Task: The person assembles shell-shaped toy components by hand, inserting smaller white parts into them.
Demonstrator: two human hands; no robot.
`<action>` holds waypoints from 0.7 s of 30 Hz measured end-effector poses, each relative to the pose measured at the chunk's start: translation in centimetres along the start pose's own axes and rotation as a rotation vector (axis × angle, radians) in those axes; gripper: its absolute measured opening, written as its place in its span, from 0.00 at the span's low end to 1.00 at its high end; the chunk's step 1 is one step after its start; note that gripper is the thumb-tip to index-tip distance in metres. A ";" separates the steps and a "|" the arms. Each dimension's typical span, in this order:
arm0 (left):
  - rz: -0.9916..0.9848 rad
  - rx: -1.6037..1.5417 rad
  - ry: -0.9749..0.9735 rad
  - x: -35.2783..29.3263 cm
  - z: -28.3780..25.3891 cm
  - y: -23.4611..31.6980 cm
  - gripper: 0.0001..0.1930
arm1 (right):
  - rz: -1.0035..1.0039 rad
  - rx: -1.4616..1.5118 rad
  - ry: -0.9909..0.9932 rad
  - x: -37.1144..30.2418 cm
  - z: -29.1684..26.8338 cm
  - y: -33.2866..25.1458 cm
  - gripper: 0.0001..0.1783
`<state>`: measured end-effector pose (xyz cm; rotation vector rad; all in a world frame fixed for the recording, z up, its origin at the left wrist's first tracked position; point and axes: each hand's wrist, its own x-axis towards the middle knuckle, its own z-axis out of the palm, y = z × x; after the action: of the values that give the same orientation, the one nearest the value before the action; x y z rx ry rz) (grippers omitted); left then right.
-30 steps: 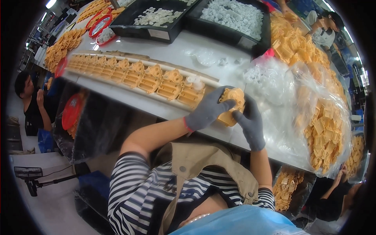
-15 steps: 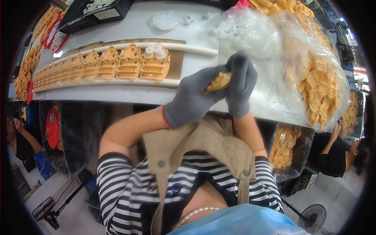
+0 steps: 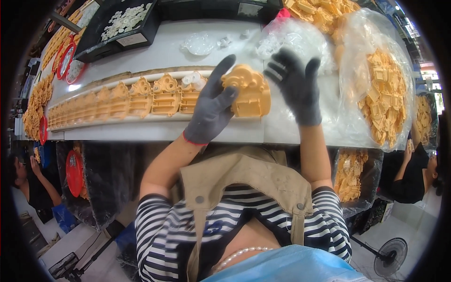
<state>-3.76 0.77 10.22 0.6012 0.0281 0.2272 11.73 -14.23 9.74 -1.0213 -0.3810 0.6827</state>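
Observation:
My left hand (image 3: 209, 113), in a grey glove, is closed on a yellow-orange plastic housing (image 3: 251, 98), with the thumb over its edge. The housing's rounded, bumpy top points away from me and its smooth face is turned up. To its right my right hand (image 3: 299, 89), also gloved, is raised and apart from it, fingers spread, holding nothing. Left of the held piece, a row of similar housings (image 3: 166, 101) lies between two white rails (image 3: 145, 117). Small white plastic parts (image 3: 192, 81) sit on the row's nearest piece, partly behind my left hand.
A black bin (image 3: 123, 28) of white discs stands far left. A clear bag of white parts (image 3: 293, 42) and a big plastic bag of yellow-orange pieces (image 3: 385, 96) lie to the right. Loose white parts (image 3: 197, 43) rest at the back. Other people work at both sides.
My hands were together around the housing; now they are apart. The right hand has let go and opened. The left has turned the housing so its broad face shows.

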 end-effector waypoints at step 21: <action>0.064 0.781 -0.221 0.5 2.0 -1.7 0.15 | -0.777 -1.099 -0.098 -7.6 1.2 -1.1 0.25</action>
<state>-2.70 -1.60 10.87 1.4038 -0.1225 0.2075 5.88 -19.00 11.44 -1.7021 -1.2349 -0.2622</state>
